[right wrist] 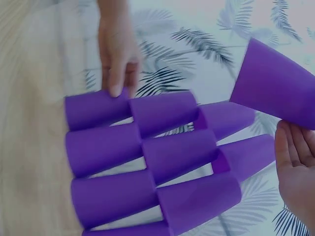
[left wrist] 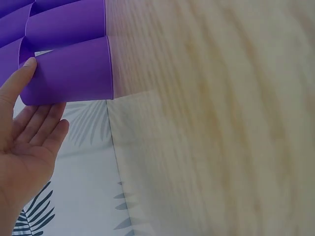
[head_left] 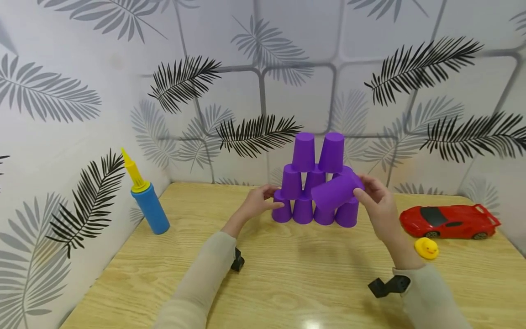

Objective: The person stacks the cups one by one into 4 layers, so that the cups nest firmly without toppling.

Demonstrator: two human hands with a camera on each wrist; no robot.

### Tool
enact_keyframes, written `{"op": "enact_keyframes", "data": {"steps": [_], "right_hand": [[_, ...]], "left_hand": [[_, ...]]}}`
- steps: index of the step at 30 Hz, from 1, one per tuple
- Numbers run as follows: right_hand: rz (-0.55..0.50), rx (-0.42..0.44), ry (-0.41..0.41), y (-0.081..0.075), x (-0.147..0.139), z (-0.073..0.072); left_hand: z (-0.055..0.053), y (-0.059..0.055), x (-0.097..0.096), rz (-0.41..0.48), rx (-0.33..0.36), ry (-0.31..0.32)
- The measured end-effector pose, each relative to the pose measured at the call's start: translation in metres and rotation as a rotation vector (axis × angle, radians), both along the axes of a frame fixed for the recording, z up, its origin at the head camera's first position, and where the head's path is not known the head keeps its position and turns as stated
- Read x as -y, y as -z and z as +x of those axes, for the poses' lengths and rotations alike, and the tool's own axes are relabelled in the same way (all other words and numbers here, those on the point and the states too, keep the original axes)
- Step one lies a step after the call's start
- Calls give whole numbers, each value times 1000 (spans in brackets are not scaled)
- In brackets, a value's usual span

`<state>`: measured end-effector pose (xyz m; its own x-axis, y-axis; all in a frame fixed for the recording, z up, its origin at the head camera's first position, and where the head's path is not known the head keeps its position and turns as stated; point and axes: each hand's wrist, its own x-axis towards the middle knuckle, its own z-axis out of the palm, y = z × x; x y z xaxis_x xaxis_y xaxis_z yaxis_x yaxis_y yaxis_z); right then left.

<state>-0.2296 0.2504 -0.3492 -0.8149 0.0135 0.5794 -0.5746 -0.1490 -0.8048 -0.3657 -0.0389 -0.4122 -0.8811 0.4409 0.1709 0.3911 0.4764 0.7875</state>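
Note:
Purple cups stand mouth down in a stacked pyramid: several in the bottom row, three in the middle row, and two side by side on top, one being the top left cup (head_left: pixel 303 152). My left hand (head_left: pixel 257 201) holds the bottom row's leftmost cup (left wrist: pixel 74 73), thumb on its near side and fingers behind it. In my right hand (head_left: pixel 379 206) is a loose purple cup (head_left: pixel 334 192), gripped near its closed end and tilted with the mouth toward the lower left. From the head it overlaps the pyramid's right side; the right wrist view shows this cup (right wrist: pixel 275 83) apart from the stack.
On the wooden table (head_left: pixel 263 283), a blue and yellow hand pump (head_left: pixel 151 208) stands at the left. A red toy car (head_left: pixel 449 221) and a yellow rubber duck (head_left: pixel 426 248) sit right of my right hand. A leaf-patterned wall (head_left: pixel 287 59) rises behind the table.

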Motion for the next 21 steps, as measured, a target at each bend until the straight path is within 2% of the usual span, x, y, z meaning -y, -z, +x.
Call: {"op": "enact_keyframes", "data": {"steps": [4, 6, 9, 11, 13, 14, 19, 21], "right_hand": [[-261, -93, -119, -17, 1, -9], [-365, -124, -145, -29, 1, -16], [-467, -137, -111, -50, 5, -30], [-474, -147, -63, -65, 6, -39], [-412, -154, 8, -80, 5, -48], [-348, -148, 59, -87, 4, -52], [72, -86, 353, -118, 2, -74], [211, -75, 425, -126, 3, -83]], "left_hand": [[0, 1, 0, -7, -21, 2], [-1, 1, 0, -12, -28, 11], [-1, 2, 2, -16, -30, 17], [-2, 2, 2, -21, -36, 21], [-3, 3, 1, -23, -40, 23], [-4, 3, 1, -27, -44, 22], [-4, 3, 2, -37, -54, 27], [-3, 2, 2, -41, -55, 27]]}}
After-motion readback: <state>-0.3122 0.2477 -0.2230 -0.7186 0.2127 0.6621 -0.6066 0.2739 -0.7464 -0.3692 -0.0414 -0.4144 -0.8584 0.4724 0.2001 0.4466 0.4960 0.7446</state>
